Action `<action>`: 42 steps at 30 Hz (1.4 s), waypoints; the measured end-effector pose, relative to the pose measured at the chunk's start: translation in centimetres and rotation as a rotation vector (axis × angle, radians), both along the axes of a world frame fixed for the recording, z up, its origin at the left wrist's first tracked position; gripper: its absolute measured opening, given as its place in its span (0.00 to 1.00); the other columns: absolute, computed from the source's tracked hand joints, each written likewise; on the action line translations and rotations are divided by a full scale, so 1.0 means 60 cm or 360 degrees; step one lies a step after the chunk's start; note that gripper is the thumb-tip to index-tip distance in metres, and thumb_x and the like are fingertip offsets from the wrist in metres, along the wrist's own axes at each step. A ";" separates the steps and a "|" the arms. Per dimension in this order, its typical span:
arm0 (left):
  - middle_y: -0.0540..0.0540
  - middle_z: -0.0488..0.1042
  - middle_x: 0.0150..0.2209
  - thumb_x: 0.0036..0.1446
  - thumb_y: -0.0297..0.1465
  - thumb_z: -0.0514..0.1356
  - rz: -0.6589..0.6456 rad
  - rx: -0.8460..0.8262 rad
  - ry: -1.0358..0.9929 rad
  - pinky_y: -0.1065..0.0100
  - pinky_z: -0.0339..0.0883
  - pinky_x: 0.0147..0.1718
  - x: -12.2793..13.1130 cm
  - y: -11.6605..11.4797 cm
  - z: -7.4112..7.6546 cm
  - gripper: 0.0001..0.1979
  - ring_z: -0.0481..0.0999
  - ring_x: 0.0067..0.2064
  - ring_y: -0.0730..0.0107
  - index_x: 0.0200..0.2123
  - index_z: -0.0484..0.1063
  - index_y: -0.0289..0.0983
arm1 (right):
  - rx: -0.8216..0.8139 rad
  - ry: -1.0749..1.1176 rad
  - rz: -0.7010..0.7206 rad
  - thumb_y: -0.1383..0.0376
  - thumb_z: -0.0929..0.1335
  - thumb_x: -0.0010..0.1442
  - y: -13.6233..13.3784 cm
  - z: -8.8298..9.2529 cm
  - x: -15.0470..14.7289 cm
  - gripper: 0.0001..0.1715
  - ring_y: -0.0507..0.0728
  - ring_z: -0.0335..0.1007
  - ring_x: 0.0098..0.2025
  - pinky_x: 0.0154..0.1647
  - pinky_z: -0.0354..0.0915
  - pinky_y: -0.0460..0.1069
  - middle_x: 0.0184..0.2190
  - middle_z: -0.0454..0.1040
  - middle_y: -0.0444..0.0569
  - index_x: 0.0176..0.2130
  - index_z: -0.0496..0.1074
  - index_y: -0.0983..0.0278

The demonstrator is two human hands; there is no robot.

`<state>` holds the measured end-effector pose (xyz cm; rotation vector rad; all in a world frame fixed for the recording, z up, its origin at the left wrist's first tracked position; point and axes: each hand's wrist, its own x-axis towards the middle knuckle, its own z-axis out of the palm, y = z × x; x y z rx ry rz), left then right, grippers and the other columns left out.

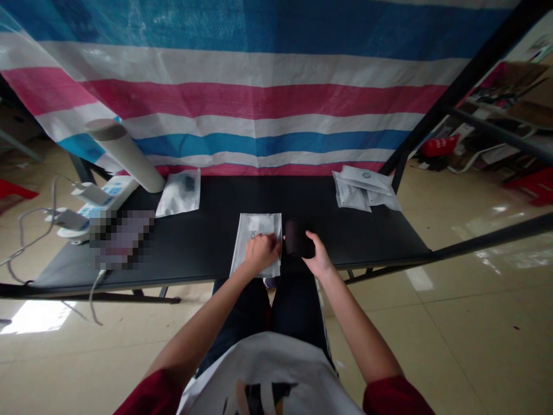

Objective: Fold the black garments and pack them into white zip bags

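A white flat pouch (254, 236) lies on the black table (207, 230) right in front of me. My left hand (260, 253) rests on the pouch's right edge, fingers curled and pinching it. My right hand (317, 259) is closed round a small black object (297, 237) held just to the right of the pouch, at its open side.
A pile of white pouches (363, 189) lies at the back right of the table. A clear bag with a dark item (179, 192) lies back left, beside a cardboard tube (125, 151). A white power strip with plugs and cables (90, 202) sits at the left end. A striped tarp hangs behind.
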<state>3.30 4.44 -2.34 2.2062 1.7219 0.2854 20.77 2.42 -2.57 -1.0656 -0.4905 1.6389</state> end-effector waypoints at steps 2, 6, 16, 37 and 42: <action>0.44 0.74 0.31 0.60 0.34 0.51 -0.0068 0.0022 -0.0193 0.67 0.60 0.32 -0.009 0.000 0.000 0.09 0.75 0.35 0.61 0.33 0.70 0.39 | -0.0056 0.0068 0.0027 0.53 0.69 0.51 0.003 -0.006 -0.014 0.18 0.61 0.75 0.48 0.44 0.72 0.55 0.39 0.80 0.49 0.39 0.75 0.61; 0.49 0.69 0.27 0.58 0.29 0.49 -0.0057 0.0115 -0.0758 0.69 0.59 0.31 -0.027 0.000 -0.005 0.06 0.70 0.32 0.68 0.29 0.63 0.39 | -0.0120 0.0001 0.0085 0.54 0.70 0.50 0.006 -0.017 -0.032 0.19 0.61 0.73 0.50 0.49 0.69 0.55 0.40 0.80 0.47 0.40 0.75 0.61; 0.53 0.63 0.23 0.59 0.30 0.49 -0.0214 0.0015 -0.0981 0.70 0.56 0.29 -0.032 -0.013 0.034 0.08 0.64 0.27 0.72 0.27 0.62 0.39 | 0.0420 -0.1105 0.0362 0.50 0.72 0.50 0.044 -0.016 -0.026 0.23 0.62 0.73 0.46 0.49 0.65 0.53 0.40 0.79 0.50 0.39 0.77 0.63; 0.46 0.70 0.29 0.62 0.30 0.50 -0.0307 0.0272 -0.0603 0.66 0.62 0.37 -0.004 -0.029 0.043 0.10 0.69 0.35 0.65 0.30 0.69 0.38 | 0.0576 -0.1274 0.0533 0.54 0.71 0.48 0.064 -0.037 -0.061 0.15 0.54 0.65 0.23 0.23 0.56 0.46 0.18 0.70 0.44 0.22 0.71 0.64; 0.41 0.70 0.44 0.62 0.31 0.52 -0.0327 0.0520 -0.0510 0.58 0.62 0.46 0.002 -0.025 0.051 0.10 0.66 0.45 0.59 0.33 0.71 0.37 | 0.0787 -0.1559 0.0762 0.62 0.70 0.51 0.070 -0.019 -0.060 0.08 0.60 0.71 0.30 0.28 0.57 0.47 0.21 0.75 0.46 0.23 0.74 0.62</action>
